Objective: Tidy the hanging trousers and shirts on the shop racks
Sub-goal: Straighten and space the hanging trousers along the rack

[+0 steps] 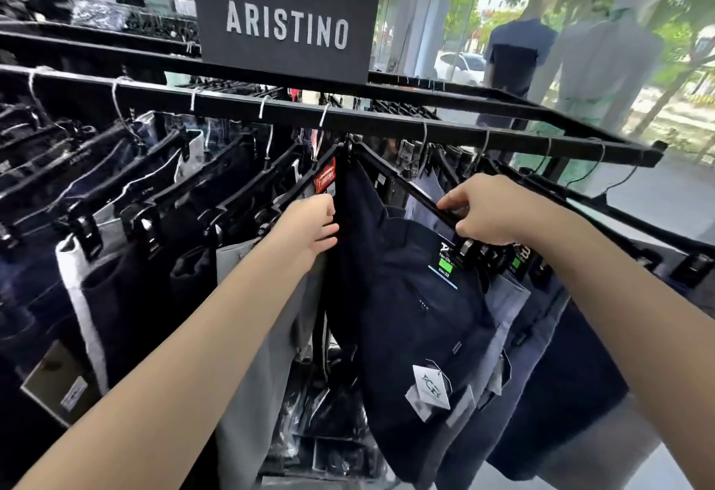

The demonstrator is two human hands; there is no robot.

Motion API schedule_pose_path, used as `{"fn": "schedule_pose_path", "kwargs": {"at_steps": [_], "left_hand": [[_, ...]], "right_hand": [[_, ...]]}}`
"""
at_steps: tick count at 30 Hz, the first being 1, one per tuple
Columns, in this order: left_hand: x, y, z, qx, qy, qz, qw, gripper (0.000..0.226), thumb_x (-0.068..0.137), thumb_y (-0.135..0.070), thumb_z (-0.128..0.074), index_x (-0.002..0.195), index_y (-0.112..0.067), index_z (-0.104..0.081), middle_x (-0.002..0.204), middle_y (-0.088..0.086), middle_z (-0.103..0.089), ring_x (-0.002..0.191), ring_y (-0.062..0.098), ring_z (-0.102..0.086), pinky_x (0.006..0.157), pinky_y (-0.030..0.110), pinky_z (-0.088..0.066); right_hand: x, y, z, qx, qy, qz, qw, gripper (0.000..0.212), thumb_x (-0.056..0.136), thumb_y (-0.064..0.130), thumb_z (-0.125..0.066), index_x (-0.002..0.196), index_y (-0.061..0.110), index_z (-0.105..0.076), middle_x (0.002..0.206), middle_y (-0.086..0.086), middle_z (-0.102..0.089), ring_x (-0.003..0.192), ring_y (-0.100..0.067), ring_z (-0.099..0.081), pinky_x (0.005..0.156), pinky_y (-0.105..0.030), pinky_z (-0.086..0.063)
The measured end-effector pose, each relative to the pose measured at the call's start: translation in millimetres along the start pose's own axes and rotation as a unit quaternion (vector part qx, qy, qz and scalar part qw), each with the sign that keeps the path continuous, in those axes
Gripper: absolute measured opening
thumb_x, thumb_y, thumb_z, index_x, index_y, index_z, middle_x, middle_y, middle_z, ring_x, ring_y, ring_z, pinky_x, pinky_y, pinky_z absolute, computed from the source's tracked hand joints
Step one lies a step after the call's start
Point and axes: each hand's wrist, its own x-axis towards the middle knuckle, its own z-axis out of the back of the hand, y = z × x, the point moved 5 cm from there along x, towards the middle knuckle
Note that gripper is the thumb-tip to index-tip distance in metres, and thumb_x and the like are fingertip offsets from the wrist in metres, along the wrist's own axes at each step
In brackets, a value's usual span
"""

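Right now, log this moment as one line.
left hand: grips edge of navy trousers | right hand: grips their black hanger | rack rail: trousers hanging both sides

Both my bare forearms reach forward and up from the near edge of the view, converging toward the middle. My left hand (309, 228) is at the end of a nearly straight arm that rises from the near left; its back faces up and to the left, the fingers lie close together and bend at their tips, pointing right, with the thumb on the upper side. My right hand (489, 209) sits a little higher and farther right, well apart from the left. Its wrist bends down, knuckles up, and the fingers curl under in a closed grip, the thumb pointing left along the upper side.
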Motion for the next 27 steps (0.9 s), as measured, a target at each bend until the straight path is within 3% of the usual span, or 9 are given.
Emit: {"fn": "schedule_pose_path", "kwargs": {"at_steps": [3, 9, 14, 17, 19, 21, 23, 25, 27], "left_hand": [[-3.2, 0.2, -3.8, 0.008, 0.014, 0.015, 1.0, 0.026, 0.09, -0.008, -0.043, 0.114, -0.008, -0.054, 0.136, 0.015, -0.051, 0.119, 0.029, -0.056, 0.095, 0.04, -0.048], [-11.3, 2.6, -32.5, 0.076, 0.066, 0.016, 0.995, 0.031, 0.095, -0.018, -0.044, 0.122, -0.007, -0.055, 0.134, 0.013, -0.054, 0.117, 0.027, -0.058, 0.096, 0.041, -0.049], [-14.1, -8.7, -57.2, 0.171, 0.063, -0.049, 0.982, 0.04, 0.09, -0.043, -0.056, 0.119, -0.016, -0.061, 0.121, 0.001, -0.062, 0.111, 0.018, -0.059, 0.098, 0.035, -0.046], [-20.9, -18.9, -52.4, 0.335, 0.07, -0.113, 0.933, 0.049, 0.08, -0.055, -0.067, 0.116, -0.021, -0.066, 0.113, -0.008, -0.065, 0.105, 0.014, -0.06, 0.088, 0.026, -0.044], [-18.9, -24.1, -41.4, 0.401, 0.033, -0.13, 0.906, 0.048, 0.076, -0.049, -0.074, 0.115, -0.022, -0.067, 0.111, -0.008, -0.066, 0.097, 0.01, -0.059, 0.083, 0.024, -0.043], [-16.2, -30.2, -33.7, 0.418, 0.004, -0.137, 0.898, 0.033, 0.078, -0.037, -0.074, 0.107, -0.02, -0.072, 0.096, -0.004, -0.069, 0.082, 0.011, -0.061, 0.07, 0.023, -0.047], [-16.7, -39.0, -31.2, 0.48, -0.021, -0.152, 0.864, 0.017, 0.085, -0.028, -0.065, 0.099, -0.022, -0.073, 0.079, 0.0, -0.066, 0.064, 0.013, -0.056, 0.053, 0.019, -0.043], [-18.5, -46.8, -29.7, 0.536, -0.043, -0.175, 0.825, 0.019, 0.089, -0.027, -0.059, 0.103, -0.026, -0.072, 0.083, 0.001, -0.069, 0.067, 0.014, -0.057, 0.057, 0.02, -0.041], [-19.0, -48.7, -26.4, 0.561, -0.06, -0.178, 0.806, 0.028, 0.092, -0.031, -0.057, 0.118, -0.028, -0.067, 0.105, 0.0, -0.07, 0.094, 0.017, -0.06, 0.075, 0.02, -0.04]], "right_hand": [[-0.4, 2.5, 0.0, 0.018, 0.009, 0.007, 1.0, 0.047, 0.085, 0.003, -0.056, 0.129, 0.019, -0.063, 0.123, -0.002, -0.067, 0.112, -0.022, -0.061, 0.096, -0.032, -0.05], [-1.1, 13.5, -4.3, 0.098, 0.03, 0.051, 0.993, 0.052, 0.091, 0.025, -0.065, 0.141, 0.025, -0.05, 0.129, 0.006, -0.062, 0.114, -0.013, -0.059, 0.097, -0.026, -0.045], [1.4, 16.4, -14.7, 0.241, 0.071, 0.075, 0.965, 0.057, 0.097, 0.007, -0.053, 0.15, 0.016, -0.035, 0.135, 0.002, -0.06, 0.113, -0.011, -0.062, 0.096, -0.025, -0.051], [2.0, 9.7, -17.0, 0.242, 0.104, 0.094, 0.96, 0.058, 0.097, 0.001, -0.048, 0.15, 0.017, -0.034, 0.132, 0.009, -0.062, 0.119, -0.004, -0.057, 0.098, -0.02, -0.045], [4.9, 2.3, -14.9, 0.232, 0.11, 0.095, 0.962, 0.058, 0.097, 0.003, -0.047, 0.151, 0.017, -0.031, 0.135, 0.009, -0.059, 0.125, -0.006, -0.054, 0.103, -0.023, -0.042], [8.7, -4.6, -9.9, 0.212, 0.1, 0.097, 0.967, 0.057, 0.098, 0.006, -0.047, 0.152, 0.016, -0.031, 0.14, 0.005, -0.055, 0.127, -0.008, -0.051, 0.101, -0.021, -0.039], [11.0, -9.8, -4.4, 0.204, 0.093, 0.097, 0.97, 0.057, 0.098, 0.008, -0.047, 0.152, 0.016, -0.031, 0.143, 0.003, -0.052, 0.125, -0.01, -0.053, 0.103, -0.024, -0.041], [9.8, -12.5, -0.8, 0.193, 0.103, 0.099, 0.971, 0.057, 0.099, 0.01, -0.047, 0.153, 0.014, -0.03, 0.147, -0.001, -0.049, 0.127, -0.014, -0.052, 0.105, -0.028, -0.041], [6.3, -14.3, 0.7, 0.143, 0.115, 0.104, 0.977, 0.055, 0.1, 0.01, -0.045, 0.152, 0.009, -0.028, 0.15, -0.005, -0.045, 0.133, -0.019, -0.047, 0.107, -0.027, -0.038]]}}
